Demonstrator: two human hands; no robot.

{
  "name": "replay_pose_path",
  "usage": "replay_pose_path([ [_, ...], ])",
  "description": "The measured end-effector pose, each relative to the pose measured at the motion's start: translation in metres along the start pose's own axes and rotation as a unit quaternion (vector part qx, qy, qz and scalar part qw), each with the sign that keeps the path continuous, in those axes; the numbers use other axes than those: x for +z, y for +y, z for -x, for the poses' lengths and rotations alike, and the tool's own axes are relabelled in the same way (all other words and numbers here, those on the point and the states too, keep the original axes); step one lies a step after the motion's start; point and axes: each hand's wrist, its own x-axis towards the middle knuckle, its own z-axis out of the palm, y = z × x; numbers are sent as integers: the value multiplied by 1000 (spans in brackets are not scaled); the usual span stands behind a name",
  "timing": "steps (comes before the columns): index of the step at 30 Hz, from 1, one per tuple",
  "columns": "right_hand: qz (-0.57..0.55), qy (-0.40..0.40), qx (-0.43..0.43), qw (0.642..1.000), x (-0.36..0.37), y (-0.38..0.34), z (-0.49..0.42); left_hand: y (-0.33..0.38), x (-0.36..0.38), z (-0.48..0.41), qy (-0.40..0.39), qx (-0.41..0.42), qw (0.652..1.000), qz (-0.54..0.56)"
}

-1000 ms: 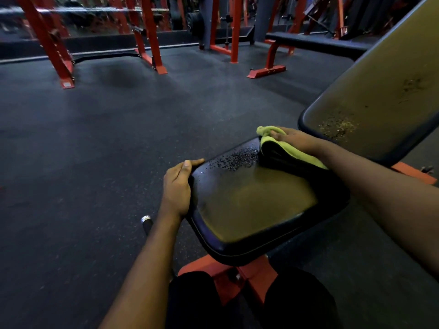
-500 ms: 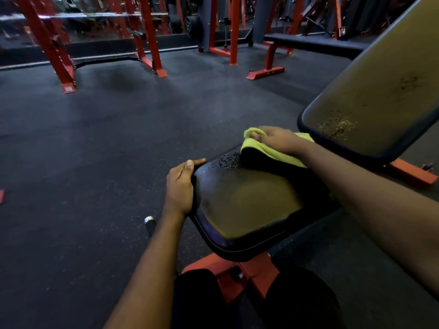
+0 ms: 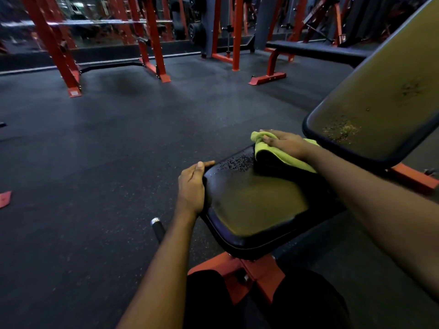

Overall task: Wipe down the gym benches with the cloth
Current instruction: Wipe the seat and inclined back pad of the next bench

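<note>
At the 12 o'clock end of the black seat pad (image 3: 256, 205), a yellow-green cloth (image 3: 285, 157) lies folded with a dark underside, just right of a patch of droplets (image 3: 237, 163), and the right hand (image 3: 285, 143) presses it palm-down, thumb and fingers gathering its bunched far end. The left hand (image 3: 191, 186) grips the pad's 9 o'clock edge, thumb on top, its fingers curled out of sight beneath. Toward 2 o'clock the tilted backrest (image 3: 380, 103), speckled near its lower end, is cut off by the picture's edge.
</note>
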Motion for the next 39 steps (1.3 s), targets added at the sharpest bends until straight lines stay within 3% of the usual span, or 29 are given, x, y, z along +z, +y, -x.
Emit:
replay_pose_path([
  [2,71,9,5,997,8,-14,-1,-1,-1,0,1,-7,1000,-8],
  [6,50,-20,-114,992,11,-5,16,3,-2,5,13,-17,1000,-20],
  [8,19,-12,-62,998,8,-12,12,9,-3,9,11,-19,999,-39],
  [10,82,5,-9,997,14,-30,7,13,-3,11,14,-26,998,-55],
  [12,140,21,-47,989,23,-45,16,15,-5,11,23,-28,998,-51],
  [15,89,-9,-112,990,20,-40,31,12,-9,13,12,-24,997,-67],
  [19,117,22,-1,993,26,-53,13,7,-20,17,-31,-2,996,-86],
  [21,150,21,-41,988,37,-63,19,7,-24,17,-45,4,995,-88],
  [24,107,-4,-141,984,36,-61,36,10,-33,18,-66,1,993,-94],
  [26,94,2,-95,991,33,-66,29,9,-42,19,-61,-1,994,-89],
  [29,166,0,-22,986,47,-93,17,9,-57,18,-37,-19,997,-71],
  [36,154,-33,-196,968,69,-114,94,11,-70,13,-3,-2,996,-84],
  [39,139,-23,-160,977,70,-119,86,9,-74,12,24,-8,995,-93],
])
